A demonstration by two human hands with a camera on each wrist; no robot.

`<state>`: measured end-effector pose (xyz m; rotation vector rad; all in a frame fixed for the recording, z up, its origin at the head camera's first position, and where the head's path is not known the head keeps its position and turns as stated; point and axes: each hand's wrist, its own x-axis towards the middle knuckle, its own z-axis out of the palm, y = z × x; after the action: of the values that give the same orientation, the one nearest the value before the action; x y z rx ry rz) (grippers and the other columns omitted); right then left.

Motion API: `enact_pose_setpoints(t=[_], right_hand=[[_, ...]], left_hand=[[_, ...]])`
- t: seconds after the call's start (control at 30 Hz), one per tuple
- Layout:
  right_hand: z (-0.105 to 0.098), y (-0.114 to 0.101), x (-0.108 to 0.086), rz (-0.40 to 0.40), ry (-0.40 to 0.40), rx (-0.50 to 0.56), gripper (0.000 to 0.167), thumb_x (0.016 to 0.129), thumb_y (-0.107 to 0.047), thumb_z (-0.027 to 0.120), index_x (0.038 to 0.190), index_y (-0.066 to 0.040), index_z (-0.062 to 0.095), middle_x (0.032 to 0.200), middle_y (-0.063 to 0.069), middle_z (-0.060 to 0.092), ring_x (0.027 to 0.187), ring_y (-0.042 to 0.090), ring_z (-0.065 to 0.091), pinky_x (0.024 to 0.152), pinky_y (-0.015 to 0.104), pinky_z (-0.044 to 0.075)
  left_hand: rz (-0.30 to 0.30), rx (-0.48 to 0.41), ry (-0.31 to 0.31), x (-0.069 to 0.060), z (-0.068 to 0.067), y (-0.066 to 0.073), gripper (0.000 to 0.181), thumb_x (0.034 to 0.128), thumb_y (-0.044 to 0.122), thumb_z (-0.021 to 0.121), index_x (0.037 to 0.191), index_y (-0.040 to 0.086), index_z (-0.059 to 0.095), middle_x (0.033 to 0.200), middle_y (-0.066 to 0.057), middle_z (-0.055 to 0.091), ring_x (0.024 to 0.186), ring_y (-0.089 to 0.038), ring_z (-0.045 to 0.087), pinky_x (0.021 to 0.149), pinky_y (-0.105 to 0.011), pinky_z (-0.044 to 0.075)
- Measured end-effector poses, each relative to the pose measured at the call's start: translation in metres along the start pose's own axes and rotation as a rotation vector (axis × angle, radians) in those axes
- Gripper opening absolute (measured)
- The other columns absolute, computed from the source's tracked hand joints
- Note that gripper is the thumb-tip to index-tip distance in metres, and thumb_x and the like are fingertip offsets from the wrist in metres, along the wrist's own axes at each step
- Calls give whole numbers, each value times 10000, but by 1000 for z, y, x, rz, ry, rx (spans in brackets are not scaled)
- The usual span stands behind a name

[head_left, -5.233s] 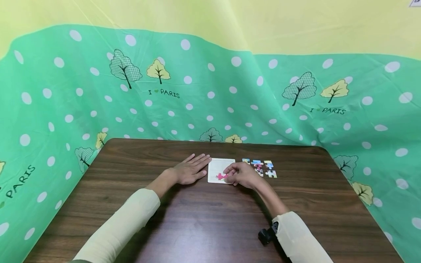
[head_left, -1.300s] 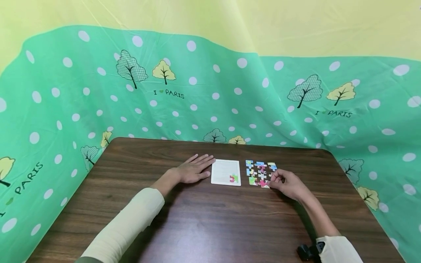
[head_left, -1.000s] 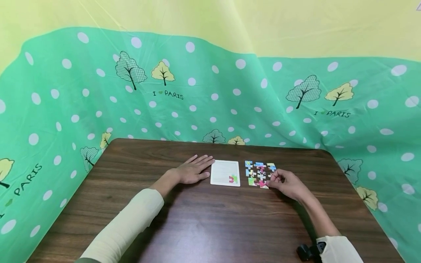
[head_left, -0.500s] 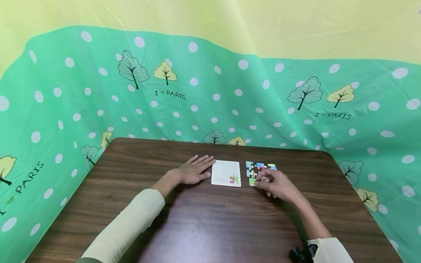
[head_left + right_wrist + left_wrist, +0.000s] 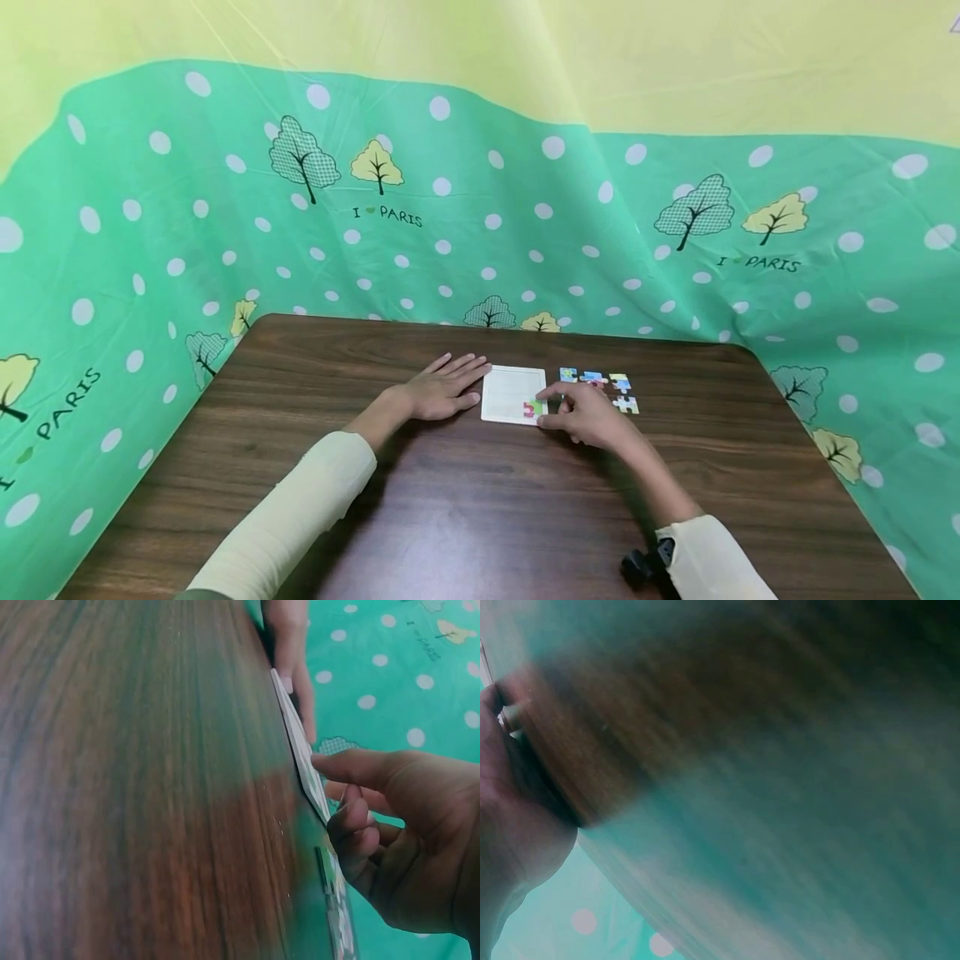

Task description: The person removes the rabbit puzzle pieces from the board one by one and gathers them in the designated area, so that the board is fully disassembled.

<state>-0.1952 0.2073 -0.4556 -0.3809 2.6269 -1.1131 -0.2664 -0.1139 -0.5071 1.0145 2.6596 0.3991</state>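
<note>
My left hand [image 5: 442,392] lies flat on the table, fingers spread, with its fingertips at the left edge of a square white puzzle tray [image 5: 506,387]. A pink and green jigsaw puzzle piece [image 5: 531,408] sits in the tray's lower right corner. My right hand [image 5: 588,417] has its thumb and index finger at the upper and lower edges of that piece, the other fingers curled in. In the right wrist view, the thumb reaches the tray [image 5: 295,731], seen edge-on; the piece is not discernible there. The left wrist view is blurred, showing part of the hand [image 5: 514,817].
Several loose puzzle pieces [image 5: 620,382] lie right of the tray, some hidden behind my right hand. A dark wooden table [image 5: 450,517] carries everything. A green and yellow curtain [image 5: 487,192] with white dots hangs behind it. A small black device [image 5: 637,568] is on my right wrist.
Since half a second ago, my right hand has moved left from the loose pieces to the tray's lower right corner. Earlier it was farther right. My left hand has stayed put.
</note>
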Motion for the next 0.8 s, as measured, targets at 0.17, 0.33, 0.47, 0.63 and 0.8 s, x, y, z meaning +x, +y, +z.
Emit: enact_pose_setpoints(t=[0.17,0.33,0.47,0.63,0.8], right_hand=[[2,-4,1,13,-35,-9,464,1004,-133,847,1449,-51,746,735,14,586,544,124,548,500,294,492],[3,-7,5,47,-54,6,492,1000,-119,840,1478,-63,740,708,2,568,528,117,528,508,288,475],[4,-7,9,71,-47,24,467,974,-102,869,1427,-51,767,693,-14,558,523,105,515,509,272,464],[5,-6,11,100,-12,61,455,914,-77,917,1352,-42,797,673,-29,555,536,106,517,519,266,456],[5,-7,13,96,7,140,463,868,-10,928,1307,7,783,692,-18,558,553,107,520,517,250,446]], left_hand=[[-9,2,-13,-1,-2,3,699,1223,531,328,1842,280,125,1933,57,66,1807,-205,20,1464,-502,-27],[-8,26,-2,1,1,-2,697,1221,543,316,1842,292,123,1931,71,68,1806,-195,28,1465,-501,-12],[-12,22,-1,1,2,-2,697,1220,544,316,1841,293,123,1930,71,71,1806,-197,28,1465,-502,-10],[-16,22,1,1,3,-1,703,1218,566,304,1841,303,115,1929,80,63,1805,-188,16,1464,-496,-25],[-16,31,0,1,2,-1,705,1216,570,306,1841,305,115,1929,82,63,1805,-189,14,1464,-495,-27]])
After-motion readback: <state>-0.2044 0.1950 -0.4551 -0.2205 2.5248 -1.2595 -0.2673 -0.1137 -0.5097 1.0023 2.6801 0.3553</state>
